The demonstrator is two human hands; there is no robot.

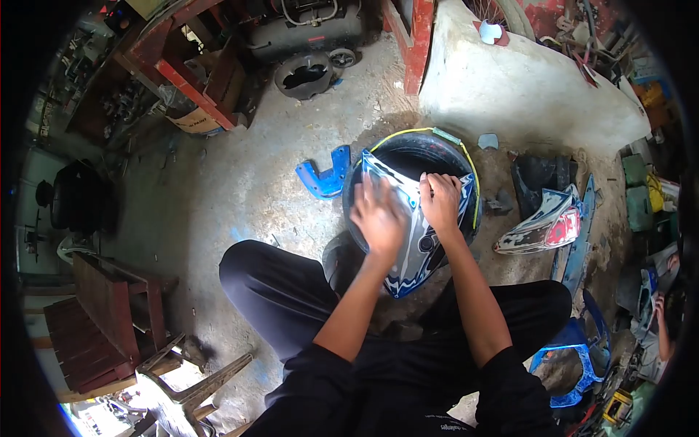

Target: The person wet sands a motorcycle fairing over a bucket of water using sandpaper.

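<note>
A motorcycle fairing panel (416, 255), patterned in blue, white and grey as if partly sanded, lies across a black bucket (411, 140) between my knees. My right hand (440, 202) grips the panel's upper edge, its fingers curled over the side. Over the panel's left half is my left hand (378, 215), its fingers smeared by motion. Whether something sits under that palm is hidden. The bucket has a yellow handle (397, 133) with a pale green grip. Beside it on the floor rests a blue curved plastic piece (326, 175).
To the right lie another worn fairing panel (547, 224) and a blue frame-like part (571, 357). Behind the bucket stands a whitish wall (524, 95). A black tub (304, 76) sits near a compressor tank (313, 36). Another person's arm (664, 328) shows at far right.
</note>
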